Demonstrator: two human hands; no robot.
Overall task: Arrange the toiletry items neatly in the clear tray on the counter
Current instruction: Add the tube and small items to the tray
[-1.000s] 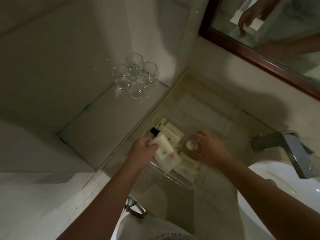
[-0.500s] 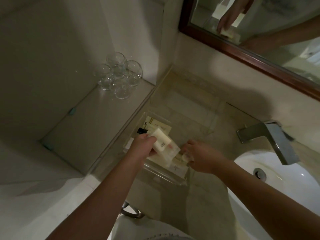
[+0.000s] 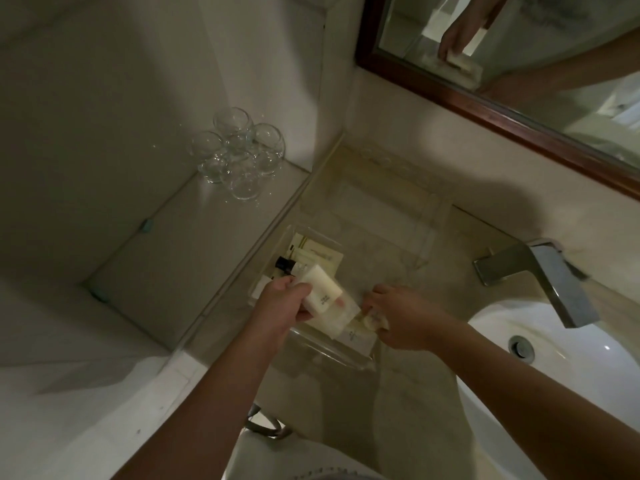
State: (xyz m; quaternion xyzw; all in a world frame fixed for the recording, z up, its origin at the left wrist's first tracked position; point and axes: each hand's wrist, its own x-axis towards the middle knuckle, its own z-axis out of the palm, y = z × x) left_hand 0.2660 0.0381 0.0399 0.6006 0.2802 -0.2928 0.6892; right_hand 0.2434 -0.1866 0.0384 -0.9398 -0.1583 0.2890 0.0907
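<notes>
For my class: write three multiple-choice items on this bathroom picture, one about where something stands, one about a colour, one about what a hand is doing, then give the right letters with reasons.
1. Where do the glasses stand?
A. in the sink
B. on the corner shelf left of the counter
C. in the tray

2. What colour is the cap of the small bottle in the tray?
A. black
B. red
C. white

3. What is the left hand doing?
A. resting flat on the counter
B. turning the tap
C. holding a white tube over the tray

Answers: 1 B, they cluster against the wall on the shelf. 2 A, the cap is dark against the pale packets. 3 C, the fingers close around the tube.
</notes>
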